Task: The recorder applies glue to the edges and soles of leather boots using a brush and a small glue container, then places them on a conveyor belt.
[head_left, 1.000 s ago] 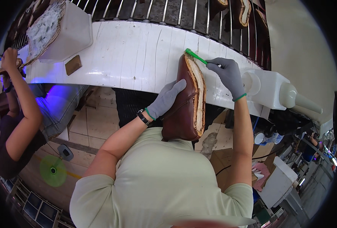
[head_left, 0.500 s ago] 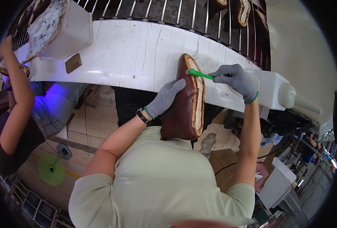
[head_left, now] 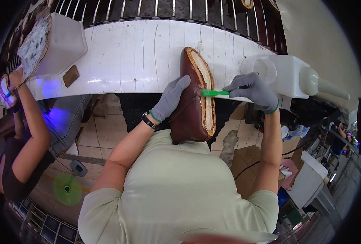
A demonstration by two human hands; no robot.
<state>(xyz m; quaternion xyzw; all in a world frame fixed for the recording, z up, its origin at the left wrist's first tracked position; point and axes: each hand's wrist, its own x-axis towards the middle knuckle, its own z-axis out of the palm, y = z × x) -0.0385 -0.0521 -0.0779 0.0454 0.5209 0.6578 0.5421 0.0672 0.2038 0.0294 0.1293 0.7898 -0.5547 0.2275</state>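
Note:
A dark reddish-brown leather shoe (head_left: 187, 116) without an outsole lies on its side, its pale underside facing right. One end rests over the white bench and the other reaches close to my shirt. My left hand (head_left: 170, 99), in a grey glove, wraps around the shoe's left side. In my gloved right hand (head_left: 254, 91) is the handle of a green toothbrush (head_left: 217, 93), pinched between thumb and fingers. The brush head touches the rim where leather meets underside, about midway along the shoe.
Right of my right hand, a white round-mouthed pot (head_left: 266, 70) stands against a white container (head_left: 288, 75). Beyond the bench (head_left: 127, 53) runs a roller conveyor (head_left: 172, 10) with more shoes. At left are a white bin (head_left: 66, 44), a brown block (head_left: 71, 76) and a co-worker's arm (head_left: 32, 122).
The brush head has moved along the shoe's rim toward me, and my right hand came nearer with it. The shoe sits slightly farther left in view. The co-worker's arm has shifted.

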